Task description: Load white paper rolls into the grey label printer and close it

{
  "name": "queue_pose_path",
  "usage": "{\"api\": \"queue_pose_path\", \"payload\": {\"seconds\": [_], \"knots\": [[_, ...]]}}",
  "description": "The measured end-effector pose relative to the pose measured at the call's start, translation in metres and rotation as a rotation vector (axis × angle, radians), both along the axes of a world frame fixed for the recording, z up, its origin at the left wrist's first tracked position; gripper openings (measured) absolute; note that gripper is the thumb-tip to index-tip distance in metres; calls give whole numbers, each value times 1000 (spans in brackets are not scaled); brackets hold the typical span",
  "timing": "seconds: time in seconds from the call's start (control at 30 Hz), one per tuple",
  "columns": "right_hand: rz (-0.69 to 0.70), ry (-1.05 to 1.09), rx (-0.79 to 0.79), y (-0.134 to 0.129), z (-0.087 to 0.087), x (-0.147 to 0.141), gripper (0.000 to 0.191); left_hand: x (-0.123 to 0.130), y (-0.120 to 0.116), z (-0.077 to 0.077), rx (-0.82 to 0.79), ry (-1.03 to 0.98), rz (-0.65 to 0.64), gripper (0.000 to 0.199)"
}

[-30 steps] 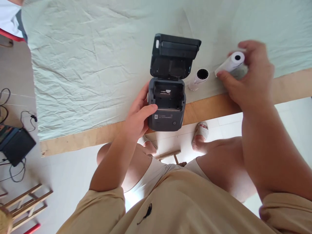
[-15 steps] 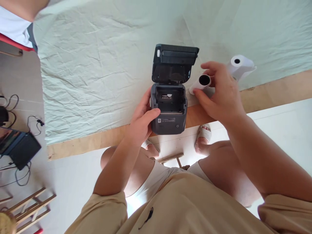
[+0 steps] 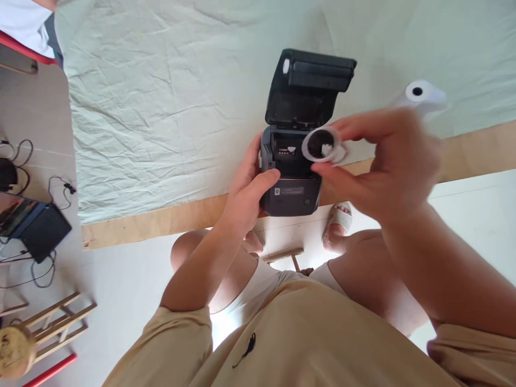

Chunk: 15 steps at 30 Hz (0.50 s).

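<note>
My left hand (image 3: 250,188) grips the left side of a dark label printer (image 3: 290,198), its thumb on the front edge of the open compartment. The printer's lid (image 3: 312,88) stands raised at the back. Between the thumb and fingers of my right hand (image 3: 387,166) is a white paper roll (image 3: 306,146) with a wide dark core, held over the right part of the compartment. That hand is blurred. Another white roll (image 3: 433,97), with a small dark core, lies on the cloth beyond my right hand.
A pale green cloth (image 3: 161,107) covers the table, whose wooden edge (image 3: 193,216) runs along the front. At the left are a black box (image 3: 46,228) with cables and a wooden stool (image 3: 16,349). Part of another person (image 3: 26,24) shows at the top left.
My right hand has lifted the wide-cored roll off the cloth and brought it left over the printer. The printer and my left hand appear slightly further right.
</note>
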State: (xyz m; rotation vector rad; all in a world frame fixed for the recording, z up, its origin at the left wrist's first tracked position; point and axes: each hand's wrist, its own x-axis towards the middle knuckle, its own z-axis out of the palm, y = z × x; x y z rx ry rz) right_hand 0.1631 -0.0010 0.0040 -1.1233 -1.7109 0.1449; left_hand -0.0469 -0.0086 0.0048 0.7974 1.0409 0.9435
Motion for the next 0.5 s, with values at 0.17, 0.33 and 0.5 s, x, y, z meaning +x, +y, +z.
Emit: {"api": "queue_pose_path", "payload": {"seconds": [0.17,0.33,0.5], "knots": [[26,-234,-21,3,6,-15,22,1,-2,1,-9,-47,-4,70],[72,-198,7,-1,2,-16,17,-4,-3,-2,27,-68,-11,67],[221,-108,118,-7,-5,-14,3,-5,-5,-2,87,33,-32,93]]}}
